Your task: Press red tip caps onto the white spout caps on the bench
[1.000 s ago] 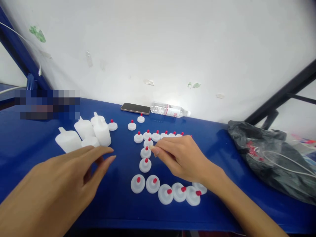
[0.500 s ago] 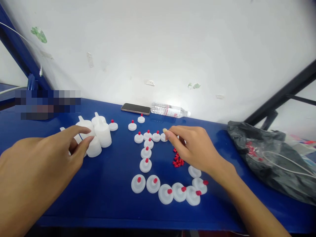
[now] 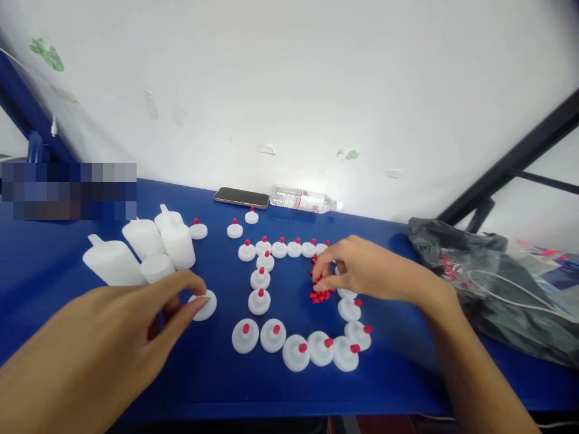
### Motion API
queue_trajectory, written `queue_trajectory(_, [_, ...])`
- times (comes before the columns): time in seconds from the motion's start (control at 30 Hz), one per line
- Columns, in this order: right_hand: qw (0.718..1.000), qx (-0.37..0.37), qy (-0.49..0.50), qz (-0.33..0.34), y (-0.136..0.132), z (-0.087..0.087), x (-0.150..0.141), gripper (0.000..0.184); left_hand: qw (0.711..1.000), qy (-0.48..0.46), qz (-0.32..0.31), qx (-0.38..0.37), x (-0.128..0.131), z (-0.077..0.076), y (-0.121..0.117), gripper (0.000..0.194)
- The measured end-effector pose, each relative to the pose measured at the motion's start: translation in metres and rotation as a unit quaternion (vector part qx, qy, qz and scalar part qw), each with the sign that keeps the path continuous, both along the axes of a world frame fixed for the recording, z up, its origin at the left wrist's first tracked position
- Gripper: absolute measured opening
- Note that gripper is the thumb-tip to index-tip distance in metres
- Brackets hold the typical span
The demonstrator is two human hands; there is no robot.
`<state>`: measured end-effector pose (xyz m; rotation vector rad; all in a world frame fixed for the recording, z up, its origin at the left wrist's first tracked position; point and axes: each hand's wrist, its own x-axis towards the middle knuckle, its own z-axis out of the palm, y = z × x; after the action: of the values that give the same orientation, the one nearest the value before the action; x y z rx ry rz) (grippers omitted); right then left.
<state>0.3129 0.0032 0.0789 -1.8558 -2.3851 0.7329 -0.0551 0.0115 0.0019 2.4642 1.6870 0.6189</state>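
My left hand [image 3: 122,325] pinches a white plastic cap [image 3: 204,304] that has no red tip, resting on the blue table [image 3: 217,374]. My right hand [image 3: 366,271] reaches into a small pile of red tips [image 3: 319,295], fingertips curled together over them; whether one is held is hidden. Around the pile runs a ring of white caps with red tips [image 3: 298,351]. Several white caps stacked in tall columns [image 3: 145,247] lie to the left.
A phone [image 3: 241,197] and a lying water bottle [image 3: 303,199] sit by the white wall. A black plastic bag [image 3: 488,289] with red pieces and a white cable lies at the right. The table's front edge is near me.
My left hand went to the stacked caps and came back nearer, now pinching one cap on the table. My right hand moved from the row of caps to the red tip pile.
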Motion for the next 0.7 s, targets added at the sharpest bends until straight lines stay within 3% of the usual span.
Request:
queue_trajectory(0.13, [0.999, -0.035, 0.001, 0.003, -0.001, 0.0, -0.007, 0.013, 0.995, 0.043, 0.009, -0.088, 0.025, 0.008, 0.008, 0.058])
queue_trajectory(0.23, [0.999, -0.048, -0.015, 0.004, -0.001, -0.002, -0.012, 0.01, 0.992, 0.068, 0.037, -0.103, 0.03, 0.008, 0.009, 0.071])
queue_trajectory(0.33, [0.999, -0.039, -0.013, 0.021, -0.001, -0.006, -0.012, 0.01, 0.99, 0.086, 0.01, -0.114, 0.027, 0.001, 0.008, 0.066])
queue_trajectory(0.4, [0.999, -0.007, -0.004, 0.047, 0.0, -0.009, -0.011, 0.012, 0.993, 0.079, 0.004, -0.086, 0.025, -0.004, 0.007, 0.065])
queue_trajectory(0.53, [0.993, 0.091, 0.042, 0.064, -0.001, -0.011, -0.011, 0.013, 0.997, 0.02, -0.023, 0.066, 0.026, -0.005, 0.004, 0.055])
queue_trajectory(0.7, [0.963, 0.113, 0.239, 0.061, -0.005, -0.014, -0.03, 0.006, 0.969, -0.067, -0.127, 0.199, 0.037, 0.006, -0.005, 0.036])
